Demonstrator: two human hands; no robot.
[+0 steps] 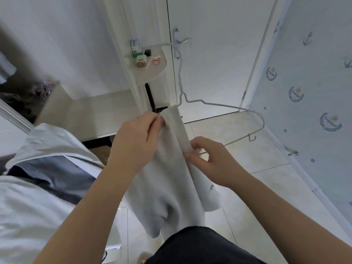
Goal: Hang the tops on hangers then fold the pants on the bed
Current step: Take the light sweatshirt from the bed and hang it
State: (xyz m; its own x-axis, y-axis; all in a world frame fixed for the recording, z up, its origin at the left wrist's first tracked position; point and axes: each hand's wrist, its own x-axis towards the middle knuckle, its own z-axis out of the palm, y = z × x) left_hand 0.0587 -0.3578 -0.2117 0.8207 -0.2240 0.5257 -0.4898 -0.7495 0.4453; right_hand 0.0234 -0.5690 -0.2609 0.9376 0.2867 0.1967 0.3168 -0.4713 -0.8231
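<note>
- The grey top (pixel 171 178) hangs in the middle of the view, in front of the person, and droops down toward 6 o'clock.
- One end of the top is pulled over one arm of a wire hanger (pixel 245 109). The rest of the hanger sticks out toward 3 o'clock, and its hook points up toward 12 o'clock.
- The left hand (pixel 137 141) pinches the top near its upper end, with thumb and fingers squeezed on the cloth.
- The right hand (pixel 211 161) pinches the top's edge at 3 o'clock of the cloth, just where the hanger's bottom wire meets it.
- A white door (pixel 219 63) with a silver door handle (pixel 182 41) stands at 12 o'clock.
- A small shelf (pixel 152 73) with little things on it is just left of the door.
- A pile of clothes (pixel 47 168) lies at 9 o'clock.
- A pale blue anchor-print sheet (pixel 304 92) is at 3 o'clock.
- A tiled floor (pixel 266 178) lies below.
</note>
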